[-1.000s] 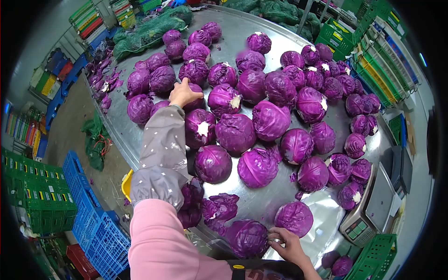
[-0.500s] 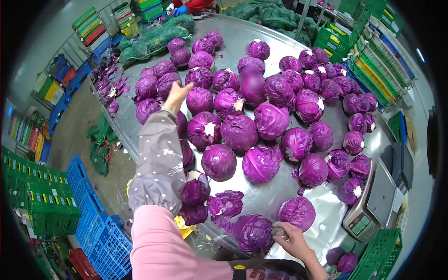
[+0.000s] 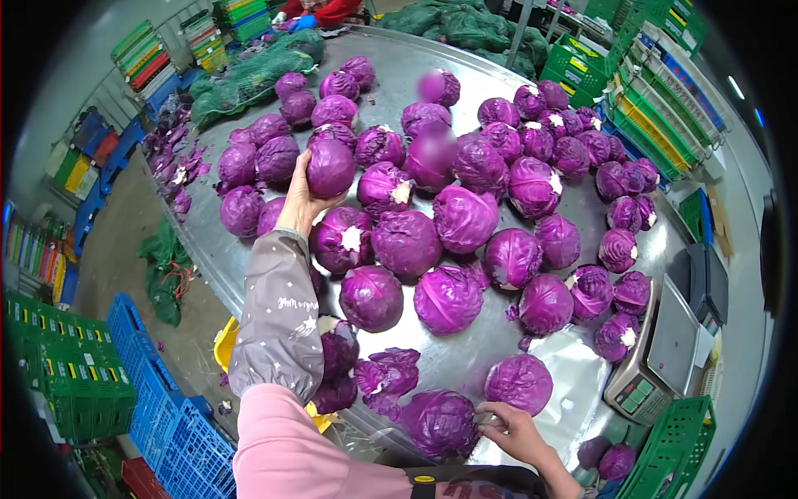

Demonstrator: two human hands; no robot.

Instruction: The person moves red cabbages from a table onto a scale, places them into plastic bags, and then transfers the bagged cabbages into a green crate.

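Many purple cabbages lie on a metal table [image 3: 465, 353]. My left hand [image 3: 306, 195], arm stretched forward in a grey sleeve, has its fingers wrapped round the side of one cabbage [image 3: 330, 168] among the others. Near the front edge, my right hand [image 3: 507, 428] is at the right side of a dark cabbage [image 3: 439, 424]. Its thumb and fingers are bent together, and I cannot make out anything between them. Another cabbage [image 3: 519, 383] sits just above that hand. Loose purple leaves [image 3: 389, 376] lie to the left.
A scale [image 3: 644, 391] stands at the table's right edge beside a green crate [image 3: 673, 441]. Green net sacks [image 3: 249, 83] and leaf scraps [image 3: 176, 170] lie at the back left. A co-worker's red sleeve and blue glove [image 3: 304, 22] show at the far edge. Blue pallets [image 3: 158, 399] stand at left.
My left hand was open over the cabbages and has now closed round one of them. The view has shifted slightly. My right hand stays beside the dark cabbage.
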